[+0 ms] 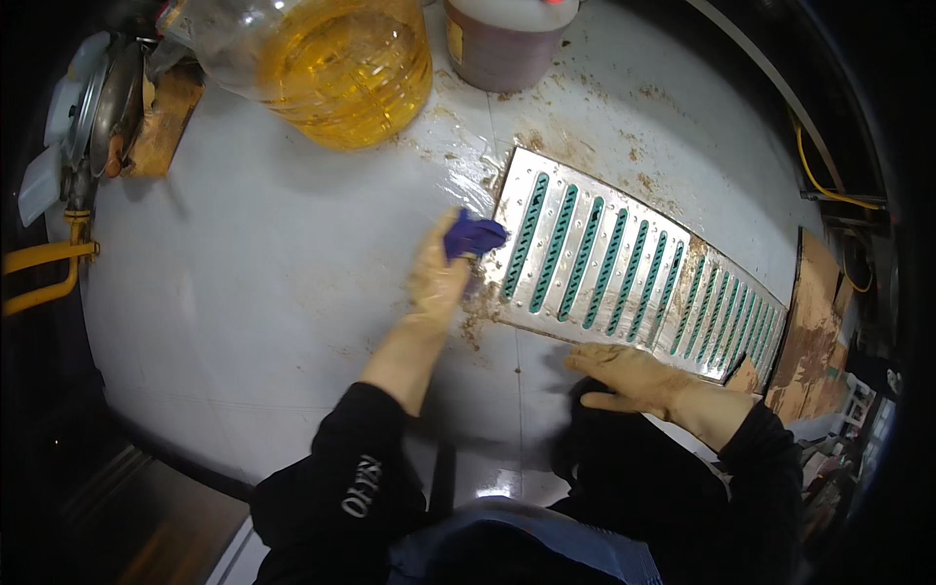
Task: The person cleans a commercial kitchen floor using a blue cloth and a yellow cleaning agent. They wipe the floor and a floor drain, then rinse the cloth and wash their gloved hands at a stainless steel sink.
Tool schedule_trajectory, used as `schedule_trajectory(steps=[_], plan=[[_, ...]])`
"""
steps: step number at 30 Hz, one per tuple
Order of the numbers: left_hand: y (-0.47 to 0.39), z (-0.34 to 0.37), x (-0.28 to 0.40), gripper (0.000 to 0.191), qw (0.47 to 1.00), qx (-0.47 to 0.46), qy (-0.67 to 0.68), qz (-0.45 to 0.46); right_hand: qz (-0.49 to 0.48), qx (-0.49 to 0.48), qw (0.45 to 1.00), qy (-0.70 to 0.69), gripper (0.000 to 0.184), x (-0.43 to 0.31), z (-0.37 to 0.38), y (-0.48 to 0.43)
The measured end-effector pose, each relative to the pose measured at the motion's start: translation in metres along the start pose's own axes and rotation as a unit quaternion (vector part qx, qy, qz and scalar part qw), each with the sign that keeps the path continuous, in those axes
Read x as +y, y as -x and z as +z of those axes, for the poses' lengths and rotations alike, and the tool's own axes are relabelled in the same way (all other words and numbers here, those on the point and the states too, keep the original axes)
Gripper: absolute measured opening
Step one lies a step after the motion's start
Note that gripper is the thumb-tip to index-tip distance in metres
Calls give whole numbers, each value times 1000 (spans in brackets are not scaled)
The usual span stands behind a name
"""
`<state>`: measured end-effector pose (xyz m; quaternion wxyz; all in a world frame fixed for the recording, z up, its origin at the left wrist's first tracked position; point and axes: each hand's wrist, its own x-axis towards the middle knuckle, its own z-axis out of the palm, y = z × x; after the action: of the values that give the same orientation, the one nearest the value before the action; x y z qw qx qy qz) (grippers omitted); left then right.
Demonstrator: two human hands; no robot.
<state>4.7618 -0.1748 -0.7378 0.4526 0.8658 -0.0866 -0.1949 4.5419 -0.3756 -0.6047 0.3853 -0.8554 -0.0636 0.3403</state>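
A pale, translucent-looking glove covers my left hand (437,270), which is closed on a bunched purple cloth (474,235). Hand and cloth are at the near left end of a metal drain grate (610,259) with green slots, set in the floor. Brown, crumbly dirt (475,318) lies by that end, and the floor there looks wet. My right hand (629,376), in a yellowish glove, has its fingers extended and holds nothing. It is over the grate's lower edge, beside my dark-clothed knee; whether it touches the metal I cannot tell.
A large clear bottle of yellow liquid (351,80) and a tub of reddish liquid (508,51) stand beyond the grate. Pans (117,110) and cardboard (164,121) are at upper left, near a yellow pipe (51,256). Stained cardboard (804,336) lies at the right.
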Motion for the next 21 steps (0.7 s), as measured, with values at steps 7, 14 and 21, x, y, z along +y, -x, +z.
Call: schedule_trajectory(steps=[7,14,21], plan=[[5,-135,-112,49,960,241,113,-93,18,149,972,-183,48,46,-13,-32],[69,-46,-142,66,932,332,-128,-72,58,158,978,-121,45,68,-29,-46],[58,62,-58,63,970,232,-59,33,19,180,973,-142,44,82,-17,-46]])
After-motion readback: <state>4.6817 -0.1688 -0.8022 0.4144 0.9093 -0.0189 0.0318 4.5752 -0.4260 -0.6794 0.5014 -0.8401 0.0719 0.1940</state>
